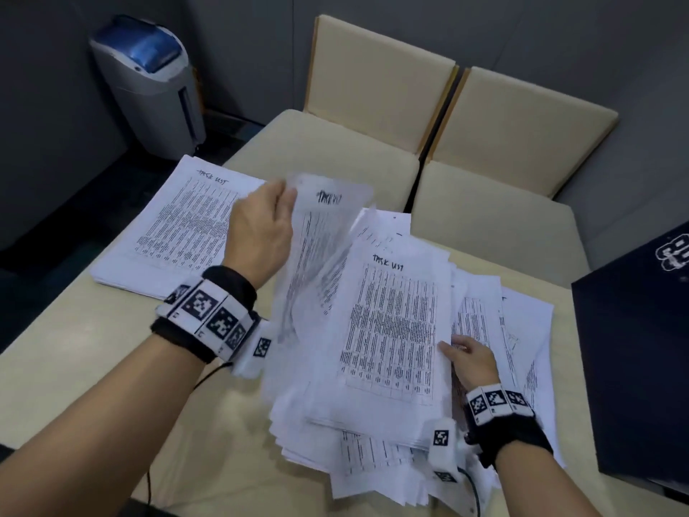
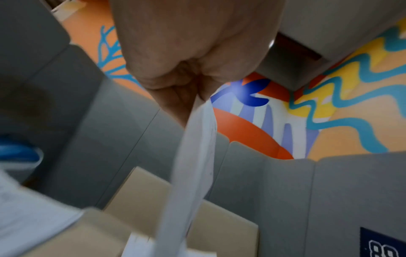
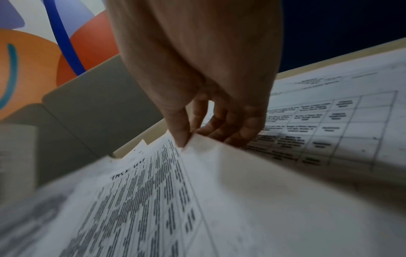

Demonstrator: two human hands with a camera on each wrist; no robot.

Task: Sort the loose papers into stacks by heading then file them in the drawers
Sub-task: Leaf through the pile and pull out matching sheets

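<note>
Your left hand [image 1: 261, 227] fingers are pinching a blurred "TASK LIST" sheet [image 1: 320, 248] above the bench [image 1: 93, 352]; your right hand [image 1: 473, 361] fingers are gripping the loose pile's [image 1: 391, 330] top sheets' edge.

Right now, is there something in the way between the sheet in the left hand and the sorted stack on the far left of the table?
Nothing visible. The left hand pinches the lifted sheet just right of the sorted stack, with only bare table nearby.
</note>
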